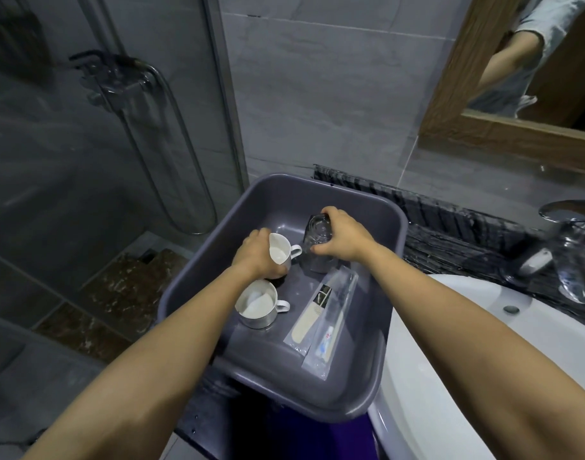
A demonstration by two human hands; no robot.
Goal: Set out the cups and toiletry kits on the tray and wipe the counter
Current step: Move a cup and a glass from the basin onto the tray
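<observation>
- Grey plastic tray [367, 376] sits on the dark stone surface [450, 240], at its left end, just beside the white basin [450, 343]; tray's near edge overhangs the surface's front edge
- Left hand [256, 257] wrapped around a white mug [280, 250], fingers closed on its body; mug tilted, mouth facing the camera, handle pointing right; near the tray's middle
- Right hand [344, 235] grips a clear glass cup [317, 240] from above, fingers curled over its side; glass toward the tray's far right corner, base at the tray floor; cannot tell if it is resting or lifted
- Second white mug [258, 305] upright by the tray's left wall, handle to the right, something white inside
- Two clear-wrapped toiletry kits [321, 313] lie side by side along the tray's right side, overlapping; one has a dark label panel, the other a small red-blue mark; writing too small to read
- Another clear glass [573, 270] upright on the surface at its right end, beside the chrome tap [567, 210]
- Wood-framed mirror [503, 127] on the wall above
</observation>
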